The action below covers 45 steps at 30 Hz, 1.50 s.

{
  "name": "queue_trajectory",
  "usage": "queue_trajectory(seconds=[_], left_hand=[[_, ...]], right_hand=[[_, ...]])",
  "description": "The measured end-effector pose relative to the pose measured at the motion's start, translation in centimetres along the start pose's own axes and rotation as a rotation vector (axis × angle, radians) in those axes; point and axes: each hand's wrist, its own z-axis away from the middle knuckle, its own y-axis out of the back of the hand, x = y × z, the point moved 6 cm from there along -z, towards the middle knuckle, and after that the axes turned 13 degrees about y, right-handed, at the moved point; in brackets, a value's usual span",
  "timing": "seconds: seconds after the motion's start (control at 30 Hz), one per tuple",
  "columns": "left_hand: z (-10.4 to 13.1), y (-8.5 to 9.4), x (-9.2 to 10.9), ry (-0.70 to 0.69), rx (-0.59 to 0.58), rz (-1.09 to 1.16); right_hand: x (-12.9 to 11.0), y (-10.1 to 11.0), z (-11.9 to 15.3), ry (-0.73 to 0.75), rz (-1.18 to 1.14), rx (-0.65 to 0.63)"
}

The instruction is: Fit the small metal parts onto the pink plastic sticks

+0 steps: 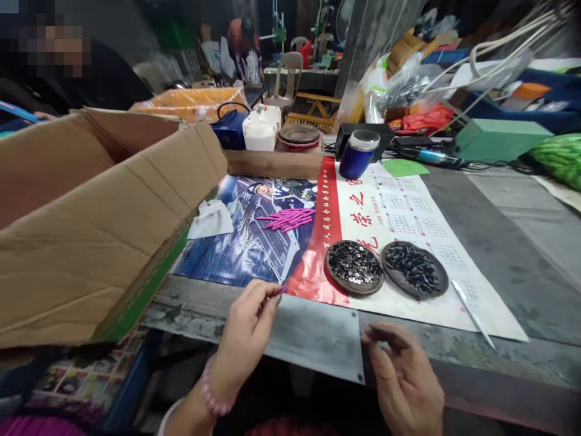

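My left hand (249, 330), with a pink bead bracelet at the wrist, pinches a thin purple stick (284, 290) between thumb and forefinger. Only a short end of it shows. Beneath that hand a grey metal plate (318, 339) lies at the table's front edge. My right hand (403, 378) is beside the plate's right edge, fingers curled and thumb close to the forefinger; whatever the fingertips hold is hidden. Ahead lie a pile of purple sticks (288, 220), a round dish of small shiny metal parts (354, 266) and a dish of dark, thin pieces (414, 268).
A big cardboard box (136, 242) stands at left, near a crumpled white cloth (211, 219). A calendar poster (431, 224) covers the table. A white pen-like tool (472, 312) lies at right. Behind are a blue jar (358, 157) and a wooden tray (272, 165). Other people are beyond.
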Motion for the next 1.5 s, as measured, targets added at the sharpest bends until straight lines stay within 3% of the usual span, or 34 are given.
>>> queue_trajectory(seconds=[0.07, 0.2, 0.43, 0.77, 0.87, 1.03, 1.27, 1.5], left_hand=[[-2.1, 0.8, 0.3, -0.092, 0.059, -0.125], [-6.0, 1.1, -0.3, -0.112, 0.053, -0.295], [-9.0, -0.6, -0.9, -0.099, -0.069, -0.493], [-16.3, -2.7, 0.0, -0.013, 0.017, -0.63], [-17.4, -3.2, -0.2, 0.009, 0.021, -0.654], [-15.9, -1.6, 0.0, 0.008, -0.005, -0.628], [-10.2, 1.5, -1.8, 0.05, -0.175, -0.635], [-8.3, 3.4, -4.0, 0.237, -0.035, -0.785]], right_hand=[[1.0, 0.0, 0.5, 0.003, 0.0, 0.042], [1.7, -0.4, 0.7, 0.021, -0.003, 0.035], [0.7, -1.2, 0.4, -0.055, -0.071, 0.064], [0.6, -1.9, 0.4, -0.004, -0.125, 0.017], [0.4, -1.9, 0.2, 0.011, -0.123, 0.016], [0.2, -1.9, 0.0, 0.007, -0.103, -0.008], [0.1, -2.0, 0.1, 0.043, -0.091, -0.02], [0.3, -2.1, 0.4, 0.057, -0.034, -0.041]])
